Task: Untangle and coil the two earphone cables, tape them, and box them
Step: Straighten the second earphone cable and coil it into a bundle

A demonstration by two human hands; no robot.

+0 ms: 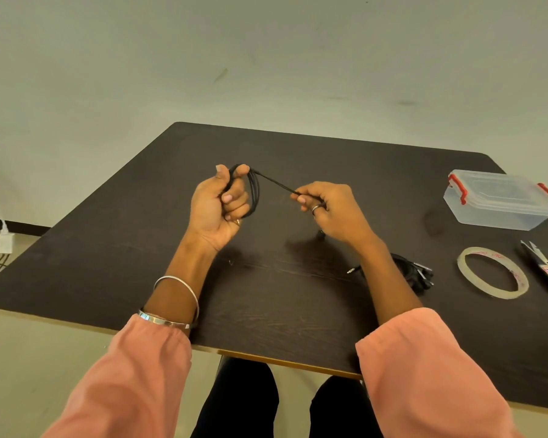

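Observation:
My left hand is raised above the dark table and grips a black earphone cable wound in loops around its fingers. A strand runs from the loops to my right hand, which pinches its end between thumb and fingers. A second black earphone cable lies bundled on the table behind my right forearm, its plug pointing left. The tape roll lies flat to the right of it. A clear plastic box with red clips stands shut at the far right.
Black-handled scissors lie at the table's right edge, beside the tape. A white charger and cables hang off the wall on the left, beyond the table. The table's near edge runs just above my knees.

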